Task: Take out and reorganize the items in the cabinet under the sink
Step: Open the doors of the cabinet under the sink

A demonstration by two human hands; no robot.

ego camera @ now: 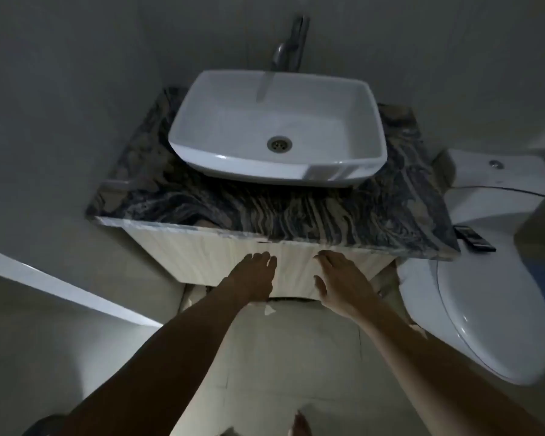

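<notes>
Task at start: cabinet (258, 259) doors closed, nothing out; left hand (253, 275) and right hand (340, 278) flat-fingered, holding nothing.

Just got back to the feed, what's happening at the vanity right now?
A person stands at the sink and reaches both hands toward the pale cabinet front below the dark marbled counter. The left hand and right hand are open, fingers extended at the doors, which look closed. No items are out yet.
</notes>
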